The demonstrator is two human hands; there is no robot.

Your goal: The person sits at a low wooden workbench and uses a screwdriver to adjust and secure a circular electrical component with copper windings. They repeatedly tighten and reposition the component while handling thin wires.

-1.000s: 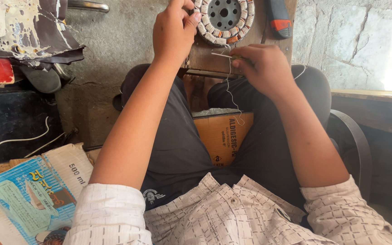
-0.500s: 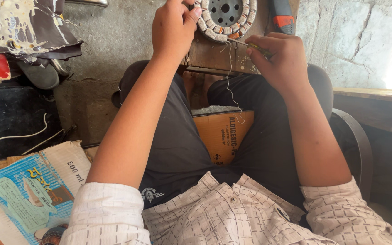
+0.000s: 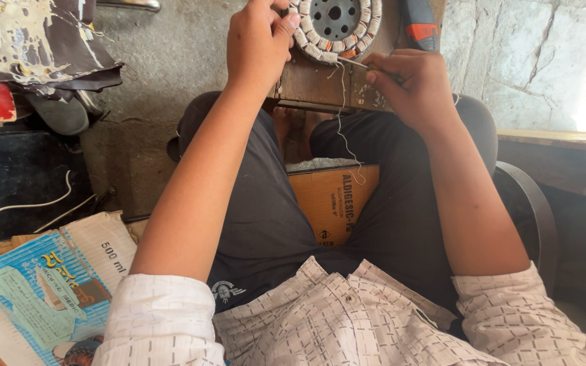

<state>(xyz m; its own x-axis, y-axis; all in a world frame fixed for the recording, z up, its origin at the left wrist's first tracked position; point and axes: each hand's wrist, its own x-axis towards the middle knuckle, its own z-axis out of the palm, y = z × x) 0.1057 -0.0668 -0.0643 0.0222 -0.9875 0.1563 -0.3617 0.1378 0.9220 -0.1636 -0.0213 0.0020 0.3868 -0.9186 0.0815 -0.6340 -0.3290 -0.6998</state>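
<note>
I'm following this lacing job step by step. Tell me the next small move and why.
Probably draw the thin tool on through with the right hand: its tip sits at the edge of the wound ring, the white thread hangs slack below, and the left hand steadies the ring.

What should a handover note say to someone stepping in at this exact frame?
Left hand: grip closed on the edge of the round wound coil, steadying it on the wooden block.
Right hand: pinching a thin tool whose tip meets the coil's lower rim; white thread hangs from there toward the orange box between the legs.
Done: most visible windings look bound.
Left: how much binding remains cannot be told.
</note>
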